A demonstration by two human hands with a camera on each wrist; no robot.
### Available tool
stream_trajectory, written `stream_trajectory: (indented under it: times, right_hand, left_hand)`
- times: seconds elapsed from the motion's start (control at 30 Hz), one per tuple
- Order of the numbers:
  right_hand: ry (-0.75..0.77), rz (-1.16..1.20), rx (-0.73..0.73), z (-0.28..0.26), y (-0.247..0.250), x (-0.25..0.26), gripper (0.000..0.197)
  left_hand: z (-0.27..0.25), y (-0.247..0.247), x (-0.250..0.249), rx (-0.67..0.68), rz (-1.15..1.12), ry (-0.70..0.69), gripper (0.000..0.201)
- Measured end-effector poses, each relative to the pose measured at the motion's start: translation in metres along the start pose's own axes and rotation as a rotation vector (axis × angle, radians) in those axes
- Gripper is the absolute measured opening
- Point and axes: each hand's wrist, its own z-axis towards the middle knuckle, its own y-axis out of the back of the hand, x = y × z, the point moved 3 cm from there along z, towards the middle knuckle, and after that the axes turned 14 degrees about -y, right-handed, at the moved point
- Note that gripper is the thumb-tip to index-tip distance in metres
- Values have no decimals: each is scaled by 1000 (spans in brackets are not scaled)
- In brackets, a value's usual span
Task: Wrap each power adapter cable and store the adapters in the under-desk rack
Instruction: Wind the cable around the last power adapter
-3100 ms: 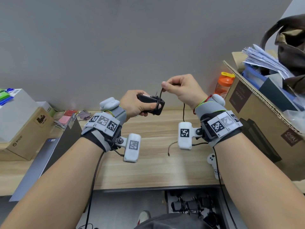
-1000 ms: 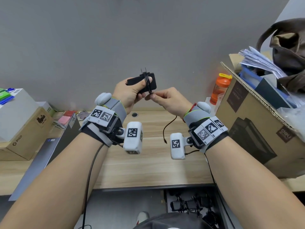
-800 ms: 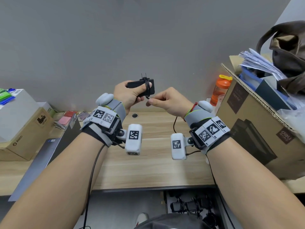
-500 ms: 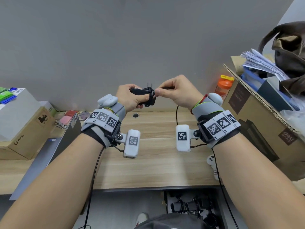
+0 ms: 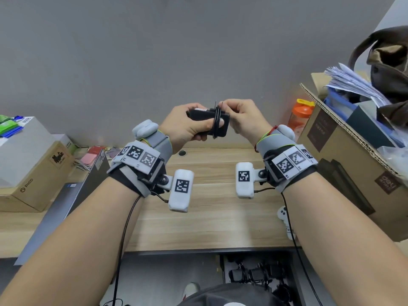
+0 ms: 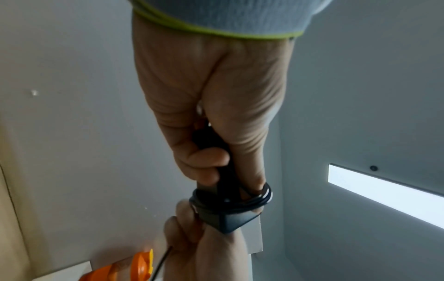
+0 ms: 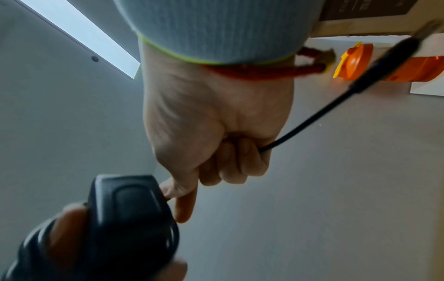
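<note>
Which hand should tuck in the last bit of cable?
Right. The right hand already pinches the cable, whose free plug end trails from its fingers. The left hand grips the adapter and pins the coils, so it likely can't let go.

One adapter [image 5: 207,122]; two hands; two cardboard boxes; one orange-lidded bottle [image 5: 300,117].
</note>
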Motion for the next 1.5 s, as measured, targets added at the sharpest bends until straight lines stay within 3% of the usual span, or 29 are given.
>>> stream_trajectory:
  times: [0.23,0.4,0.67,0.9,1.13,1.27,1.5]
  right_hand:
    - [-94,5,95,-1,-21,-21,30]
    - [-135,-125,165,-7,-30,-32,33]
    - [-68,-291,131,-10,-30,-24,26]
    - [-36,-263,67,-11,-19,-8,19]
    - [-56,190,126,-7,-4,-1,1]
    - [-72,351,157,-8,-4,-8,9]
    - [-127,448,85,-8,-9,-11,16]
  left_hand:
    - [7,-1,-2,-123,-149,-5,26]
    - [16,10,7,-300,-180,26,31]
    - [21,27,24,-435,-18,37,35]
    - [18,21,32,-338,141,17,34]
    - [13,8,35,-187,226,89,36]
    - [12,5,35,-167,241,98,46]
    - [15,-1,40,-137,180,106,37]
